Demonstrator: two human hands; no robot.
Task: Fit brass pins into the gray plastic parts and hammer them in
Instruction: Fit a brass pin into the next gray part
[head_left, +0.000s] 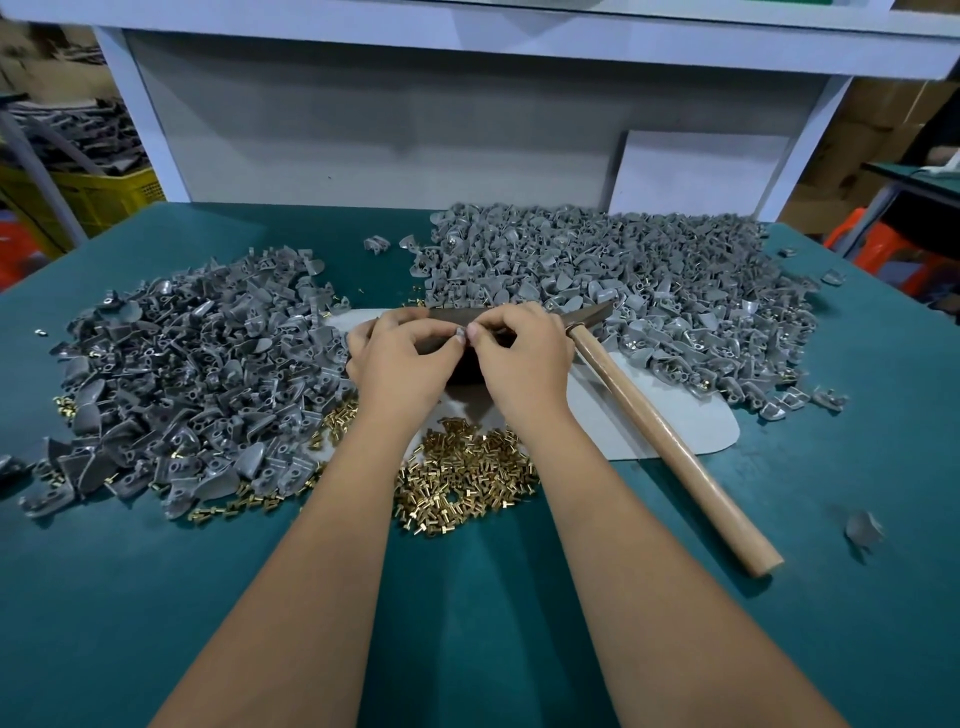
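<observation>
My left hand (402, 358) and my right hand (522, 353) meet fingertip to fingertip over a dark block (462, 366) at the table's middle. Between the fingertips sits a small gray plastic part (463, 332), pinched from both sides; a pin on it cannot be made out. A heap of brass pins (462, 475) lies just under my wrists. One pile of gray plastic parts (192, 379) spreads to the left, with brass pins along its near edge, and a larger gray pile (613, 280) lies behind and to the right. A wooden-handled hammer (670, 441) rests on the table at my right.
A light gray mat (670, 426) covers the green table (156, 597) beneath the block and hammer. A white shelf frame and gray back panel (363, 119) close the far edge. A stray gray part (862, 527) lies near the right. Yellow crates (88, 192) stand off to the left.
</observation>
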